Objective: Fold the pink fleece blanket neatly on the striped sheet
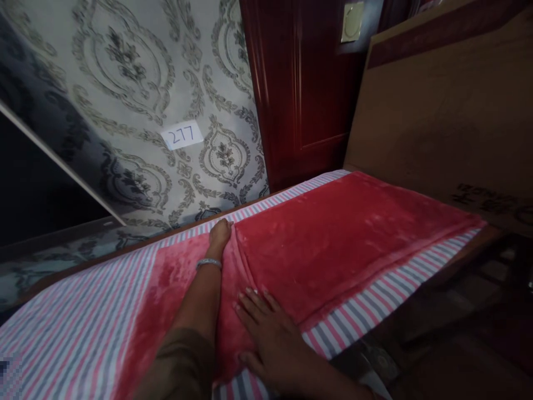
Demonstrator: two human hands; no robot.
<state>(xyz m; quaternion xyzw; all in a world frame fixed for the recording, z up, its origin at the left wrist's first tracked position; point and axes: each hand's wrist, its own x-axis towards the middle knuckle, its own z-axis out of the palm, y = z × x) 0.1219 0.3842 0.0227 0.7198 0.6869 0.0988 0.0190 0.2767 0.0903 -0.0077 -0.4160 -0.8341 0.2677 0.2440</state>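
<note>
A red plush blanket [316,239] lies on a striped sheet, with a folded edge running across it between my hands. My left hand [220,232], with a bracelet on its wrist, is at the far end of that fold. Its fingers are closed on the blanket's edge. Closer to me, my right hand [272,333] lies flat on the blanket beside the near end of the fold, fingers stretched and a little apart. To the left of the fold, part of the blanket is a lighter, patchy pink-red.
The striped sheet [95,300] covers a long surface against a patterned wall [125,66] bearing a "277" paper [183,134]. A red wooden panel [308,94] and a large cardboard box [441,111] stand behind at the right. A dark screen-like panel [37,183] is at left.
</note>
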